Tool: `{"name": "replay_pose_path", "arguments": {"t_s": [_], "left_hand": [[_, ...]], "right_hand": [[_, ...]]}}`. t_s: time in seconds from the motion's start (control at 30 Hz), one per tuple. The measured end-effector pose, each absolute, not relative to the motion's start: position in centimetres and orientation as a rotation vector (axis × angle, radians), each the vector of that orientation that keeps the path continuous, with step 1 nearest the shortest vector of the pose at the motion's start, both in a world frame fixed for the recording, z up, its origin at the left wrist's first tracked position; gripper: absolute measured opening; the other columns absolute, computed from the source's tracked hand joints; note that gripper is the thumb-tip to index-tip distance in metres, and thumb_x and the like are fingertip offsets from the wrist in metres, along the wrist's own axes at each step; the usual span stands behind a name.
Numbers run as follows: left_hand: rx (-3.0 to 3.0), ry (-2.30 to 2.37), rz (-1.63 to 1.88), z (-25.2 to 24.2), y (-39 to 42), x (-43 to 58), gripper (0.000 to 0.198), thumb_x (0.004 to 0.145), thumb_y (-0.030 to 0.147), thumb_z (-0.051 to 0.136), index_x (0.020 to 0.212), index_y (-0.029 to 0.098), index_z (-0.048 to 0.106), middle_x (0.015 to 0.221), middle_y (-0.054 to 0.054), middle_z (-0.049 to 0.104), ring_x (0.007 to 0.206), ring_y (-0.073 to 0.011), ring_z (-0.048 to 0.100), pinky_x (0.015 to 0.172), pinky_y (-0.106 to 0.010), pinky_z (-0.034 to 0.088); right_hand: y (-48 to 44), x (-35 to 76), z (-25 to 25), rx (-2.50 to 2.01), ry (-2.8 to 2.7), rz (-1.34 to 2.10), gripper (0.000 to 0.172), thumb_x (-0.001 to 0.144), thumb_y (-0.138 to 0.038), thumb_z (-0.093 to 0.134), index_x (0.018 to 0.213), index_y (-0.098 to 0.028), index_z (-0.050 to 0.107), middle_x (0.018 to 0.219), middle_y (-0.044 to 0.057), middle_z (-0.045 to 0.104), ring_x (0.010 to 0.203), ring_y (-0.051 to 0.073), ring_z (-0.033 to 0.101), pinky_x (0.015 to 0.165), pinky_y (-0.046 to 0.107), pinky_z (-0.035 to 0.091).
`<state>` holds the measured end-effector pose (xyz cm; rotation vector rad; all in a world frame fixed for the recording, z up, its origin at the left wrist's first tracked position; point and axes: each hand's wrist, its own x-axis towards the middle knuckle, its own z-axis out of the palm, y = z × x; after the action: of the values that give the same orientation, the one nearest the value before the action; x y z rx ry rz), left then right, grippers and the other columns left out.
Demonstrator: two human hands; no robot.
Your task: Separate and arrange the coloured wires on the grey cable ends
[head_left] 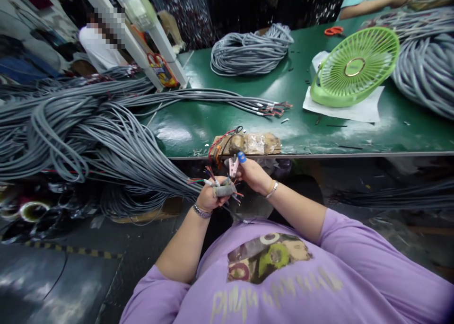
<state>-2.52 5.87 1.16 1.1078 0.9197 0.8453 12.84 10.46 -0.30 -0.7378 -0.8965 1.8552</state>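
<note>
Near the table's front edge, my left hand (209, 198) is closed around the end of a grey cable, with thin coloured wires (210, 175) fanning out above the fingers. A grey-green wrapped piece (224, 190) lies across these fingers; whether it is a finger cover or cable jacket I cannot tell. My right hand (256, 176), its thumb tip covered in blue, pinches a small pink clip (233, 167) just above the wire ends. Behind both hands sits a wooden block (271, 143) with a taped-on lump and red and black leads (222, 137).
Long grey cables (117, 135) pile up on the left. Another bundle with stripped ends (227, 96) lies across the green table (198, 125). Coiled cable (248, 54) is at the back, a green fan (354, 68) at the right. Orange-handled scissors (333, 30) and two other people are farther off.
</note>
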Motion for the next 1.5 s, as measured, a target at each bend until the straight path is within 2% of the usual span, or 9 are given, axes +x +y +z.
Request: {"name": "replay_pose_path", "arguments": {"t_s": [0.1, 0.43, 0.67, 0.87, 1.0, 1.1, 1.33, 1.5], "left_hand": [[1.125, 0.905, 0.795, 0.9, 6.2, -2.2, 0.028, 0.064, 0.037, 0.072, 0.057, 0.012, 0.061, 0.034, 0.005, 0.042, 0.025, -0.0044, 0.03, 0.028, -0.017, 0.017], [1.117, 0.883, 0.786, -0.1, 6.6, -2.3, 0.028, 0.064, 0.036, 0.072, 0.057, 0.011, 0.061, 0.034, 0.005, 0.042, 0.026, -0.0042, 0.029, 0.029, -0.017, 0.018], [1.111, 0.904, 0.782, 0.0, 6.4, -2.2, 0.032, 0.062, 0.039, 0.073, 0.055, 0.012, 0.059, 0.033, 0.005, 0.041, 0.024, -0.0044, 0.03, 0.028, -0.017, 0.018], [1.121, 0.926, 0.82, 0.6, 4.7, -2.0, 0.032, 0.064, 0.04, 0.073, 0.058, 0.012, 0.06, 0.035, 0.005, 0.043, 0.026, -0.0046, 0.031, 0.029, -0.018, 0.019], [1.035, 0.989, 0.984, 0.9, 2.4, -1.0, 0.034, 0.071, 0.043, 0.07, 0.059, 0.014, 0.057, 0.036, 0.005, 0.045, 0.026, -0.0046, 0.033, 0.03, -0.017, 0.02], [0.972, 1.026, 1.037, 1.1, 1.2, -0.3, 0.034, 0.07, 0.044, 0.071, 0.061, 0.014, 0.057, 0.037, 0.004, 0.047, 0.027, -0.0052, 0.035, 0.03, -0.017, 0.02], [0.858, 1.038, 1.123, 1.9, 1.8, 0.5, 0.034, 0.07, 0.043, 0.071, 0.062, 0.016, 0.053, 0.036, 0.006, 0.046, 0.027, -0.0049, 0.035, 0.031, -0.017, 0.025], [0.809, 1.048, 1.114, 1.8, 2.6, 0.8, 0.034, 0.068, 0.041, 0.072, 0.062, 0.016, 0.05, 0.035, 0.007, 0.044, 0.026, -0.0044, 0.034, 0.03, -0.016, 0.024]], "right_hand": [[10.7, 12.3, 0.0, -0.683, -0.73, 2.02, 0.055, 0.072, -0.068, 0.063, 0.075, -0.013, 0.063, 0.056, -0.003, 0.046, 0.05, 0.007, 0.037, 0.047, 0.021, 0.028], [10.5, 11.5, 0.5, -0.667, -0.538, 1.93, 0.048, 0.064, -0.058, 0.076, 0.064, -0.013, 0.059, 0.05, -0.006, 0.04, 0.047, 0.005, 0.03, 0.047, 0.021, 0.028], [10.5, 12.0, 0.5, -0.698, -0.504, 2.06, 0.053, 0.076, -0.067, 0.06, 0.075, -0.014, 0.064, 0.061, 0.0, 0.056, 0.051, 0.008, 0.044, 0.047, 0.02, 0.032], [9.8, 12.7, 0.6, -0.649, -0.586, 2.202, 0.06, 0.082, -0.07, 0.047, 0.088, -0.014, 0.067, 0.068, 0.002, 0.06, 0.053, 0.009, 0.046, 0.049, 0.021, 0.037], [9.4, 12.9, 0.7, -0.605, -0.609, 2.224, 0.05, 0.083, -0.062, 0.054, 0.088, -0.014, 0.067, 0.072, 0.002, 0.059, 0.054, 0.008, 0.044, 0.05, 0.02, 0.037], [9.2, 12.9, 0.8, -0.61, -0.65, 2.169, 0.041, 0.082, -0.054, 0.061, 0.088, -0.014, 0.068, 0.068, 0.0, 0.056, 0.054, 0.007, 0.042, 0.049, 0.018, 0.034], [9.2, 12.5, 0.5, -0.644, -0.468, 2.191, 0.043, 0.078, -0.057, 0.065, 0.083, -0.015, 0.066, 0.068, 0.0, 0.058, 0.054, 0.007, 0.045, 0.048, 0.019, 0.036], [9.3, 11.9, 0.9, -0.676, -0.371, 2.142, 0.041, 0.079, -0.055, 0.066, 0.077, -0.014, 0.065, 0.062, -0.001, 0.055, 0.052, 0.007, 0.041, 0.047, 0.019, 0.035]]}}
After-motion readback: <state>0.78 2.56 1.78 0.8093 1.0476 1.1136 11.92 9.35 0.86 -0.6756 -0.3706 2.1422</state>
